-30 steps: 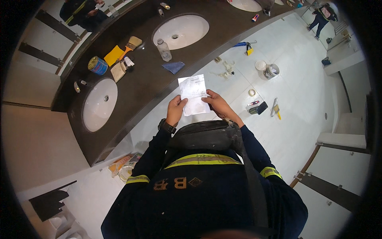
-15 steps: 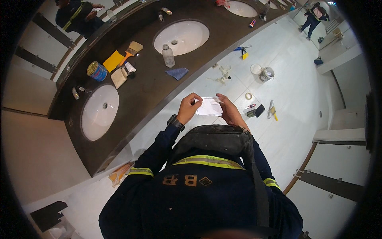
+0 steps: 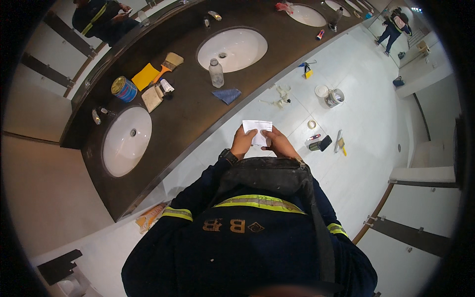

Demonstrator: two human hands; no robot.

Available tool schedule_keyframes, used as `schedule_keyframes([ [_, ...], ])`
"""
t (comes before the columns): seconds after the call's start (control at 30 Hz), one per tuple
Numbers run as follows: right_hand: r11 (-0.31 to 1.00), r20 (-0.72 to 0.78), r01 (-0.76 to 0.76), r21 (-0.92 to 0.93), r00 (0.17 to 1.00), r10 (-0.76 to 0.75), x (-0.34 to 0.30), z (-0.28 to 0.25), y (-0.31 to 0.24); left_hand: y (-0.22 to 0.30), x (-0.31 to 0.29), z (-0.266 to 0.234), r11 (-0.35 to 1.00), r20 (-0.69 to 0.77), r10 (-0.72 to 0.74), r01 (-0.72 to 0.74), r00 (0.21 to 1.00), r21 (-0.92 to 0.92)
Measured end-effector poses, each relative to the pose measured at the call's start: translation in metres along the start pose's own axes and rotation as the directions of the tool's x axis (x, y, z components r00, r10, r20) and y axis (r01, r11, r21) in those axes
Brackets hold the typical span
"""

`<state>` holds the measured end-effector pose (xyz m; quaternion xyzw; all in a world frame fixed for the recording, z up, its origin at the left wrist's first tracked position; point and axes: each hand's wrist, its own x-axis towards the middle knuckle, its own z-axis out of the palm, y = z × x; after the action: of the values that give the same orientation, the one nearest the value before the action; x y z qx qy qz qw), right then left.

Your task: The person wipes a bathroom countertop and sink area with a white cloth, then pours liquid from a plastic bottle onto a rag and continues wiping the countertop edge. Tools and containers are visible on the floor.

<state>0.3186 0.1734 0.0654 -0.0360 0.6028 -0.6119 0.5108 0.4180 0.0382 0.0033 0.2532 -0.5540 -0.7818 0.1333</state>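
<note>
Hands were together at chest height, above a dark bag slung on the person's front. Left hand (image 3: 242, 143) and right hand (image 3: 279, 145) both pinched a folded white paper (image 3: 257, 129); fingers of each were clenched on its lower edge, left on the left side, right on the right. Paper stood up from the fingers, held over the white floor (image 3: 361, 148) just off the tabletop (image 3: 188, 106) edge.

On the dark tabletop: two white sinks, one (image 3: 126, 141) to the left, one (image 3: 232, 48) further along. Between them sat a blue can (image 3: 122, 88), a yellow sheet (image 3: 145, 76), a brush (image 3: 168, 64) with an orange handle touching the sheet, and a tan pad (image 3: 152, 98) just beside the can. Clear bottle (image 3: 216, 73) stood upright near the far sink, blue cloth (image 3: 227, 95) just in front of it by the edge.

On the floor, right of the hands: tape roll (image 3: 311, 124), a black block (image 3: 321, 144), a scraper (image 3: 339, 141) with a yellow handle, and a small bucket (image 3: 335, 97) with its white lid (image 3: 321, 91) beside it. All well apart from the paper.

Another person (image 3: 393, 27) stood far off at top right.
</note>
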Motion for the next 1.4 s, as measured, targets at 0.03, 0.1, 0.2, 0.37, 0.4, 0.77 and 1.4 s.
schedule_keyframes([
  [0.03, 0.997, 0.037, 0.031, -0.073, 0.999, -0.029, 0.01, -0.009, 0.004, 0.0, 0.005, 0.001, 0.999, -0.02, 0.017, -0.017, 1.0, 0.038],
  [0.1, 0.972, 0.107, 0.1, -0.213, 0.991, -0.078, 0.035, -0.037, 0.02, -0.008, 0.017, -0.001, 0.996, -0.022, 0.061, -0.059, 0.998, 0.071],
  [0.2, 0.979, 0.041, 0.077, -0.191, 0.997, -0.07, 0.047, -0.045, 0.016, -0.003, 0.023, 0.003, 0.999, -0.026, -0.011, 0.012, 1.0, 0.05],
  [0.37, 1.0, 0.204, 0.031, -0.004, 0.979, -0.029, 0.093, -0.085, 0.002, -0.016, 0.065, 0.01, 0.996, -0.028, 0.024, -0.021, 0.999, 0.082],
  [0.4, 0.989, 0.183, 0.119, -0.085, 0.978, -0.101, 0.11, -0.11, -0.001, -0.021, 0.076, 0.024, 0.999, -0.017, 0.014, -0.015, 1.0, -0.029],
  [0.77, 0.405, 0.147, 0.386, -0.829, 0.849, -0.508, 0.435, -0.372, -0.181, -0.142, 0.07, -0.061, 0.69, -0.359, -0.196, 0.389, 0.912, 0.611],
  [1.4, 0.061, 0.017, 0.089, -0.994, 0.692, -0.721, 0.437, -0.239, -0.243, -0.298, -0.226, -0.072, 0.423, -0.141, 0.247, 0.025, 0.959, 0.906],
])
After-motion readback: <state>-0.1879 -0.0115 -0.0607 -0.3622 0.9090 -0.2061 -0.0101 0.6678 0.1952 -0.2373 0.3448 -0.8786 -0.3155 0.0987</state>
